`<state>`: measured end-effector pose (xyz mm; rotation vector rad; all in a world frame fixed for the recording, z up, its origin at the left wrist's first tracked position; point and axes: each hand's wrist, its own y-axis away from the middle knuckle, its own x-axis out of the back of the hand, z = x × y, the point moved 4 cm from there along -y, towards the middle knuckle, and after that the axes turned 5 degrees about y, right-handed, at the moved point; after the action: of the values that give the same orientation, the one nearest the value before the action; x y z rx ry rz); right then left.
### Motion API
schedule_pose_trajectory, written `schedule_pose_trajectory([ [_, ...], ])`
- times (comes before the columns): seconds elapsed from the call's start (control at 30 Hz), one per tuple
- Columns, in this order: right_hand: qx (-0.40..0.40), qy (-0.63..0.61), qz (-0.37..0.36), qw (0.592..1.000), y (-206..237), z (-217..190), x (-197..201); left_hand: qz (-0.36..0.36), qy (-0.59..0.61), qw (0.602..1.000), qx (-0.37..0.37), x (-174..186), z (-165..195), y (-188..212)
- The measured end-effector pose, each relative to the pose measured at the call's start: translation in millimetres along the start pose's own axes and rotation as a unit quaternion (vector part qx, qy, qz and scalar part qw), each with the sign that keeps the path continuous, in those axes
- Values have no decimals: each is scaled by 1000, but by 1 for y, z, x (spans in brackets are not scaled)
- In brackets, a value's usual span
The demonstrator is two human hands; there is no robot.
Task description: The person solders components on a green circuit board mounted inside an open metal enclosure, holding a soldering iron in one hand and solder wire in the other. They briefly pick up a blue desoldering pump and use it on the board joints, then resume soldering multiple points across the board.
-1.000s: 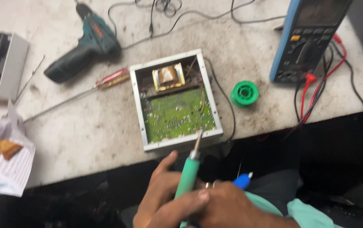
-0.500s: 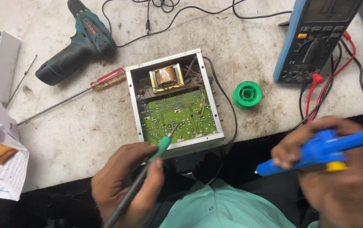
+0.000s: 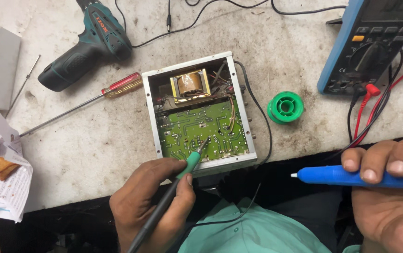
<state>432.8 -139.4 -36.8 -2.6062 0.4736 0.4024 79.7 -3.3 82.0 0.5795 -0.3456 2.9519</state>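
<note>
Two tools gripped: left hand (image 3: 152, 206) slants soldering iron (image 3: 171, 197) up-right onto board (image 3: 201, 133); right hand (image 3: 389, 197) levels blue pump (image 3: 351, 177) leftward

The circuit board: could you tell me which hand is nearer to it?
Left. The left hand sits just below the circuit board, iron tip touching it; the right hand is far off right.

Centre of desk (image 3: 93, 150): open metal case with green circuit board (image 3: 199, 110)
Left of case: red-handled screwdriver (image 3: 121, 85), teal cordless drill (image 3: 86, 44) behind it
Right of case: green solder spool (image 3: 285, 107), blue multimeter (image 3: 368, 44) beyond
On board: green-handled soldering iron (image 3: 182, 175) tip
</note>
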Motion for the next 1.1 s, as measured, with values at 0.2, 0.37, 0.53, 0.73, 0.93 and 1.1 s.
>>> schedule_pose_trajectory([
  [0.2,-10,-23,29,999,-3,1,-4,-13,-15,1000,23,1,0,-2],
  [0.37,-13,-27,41,999,-5,3,-13,-35,-44,998,-38,-1,6,-3],
  [0.53,-10,-35,47,998,-12,6,-27,-41,-76,992,-96,-5,9,-1],
  [0.73,-2,-57,42,998,-31,5,-59,-32,-82,990,-115,-6,7,1],
  [0.93,3,-119,8,993,-69,17,-114,-30,-69,993,-96,-4,7,0],
  [1.1,-7,-139,-11,990,-87,27,-149,-26,-55,993,-97,-4,6,0],
])
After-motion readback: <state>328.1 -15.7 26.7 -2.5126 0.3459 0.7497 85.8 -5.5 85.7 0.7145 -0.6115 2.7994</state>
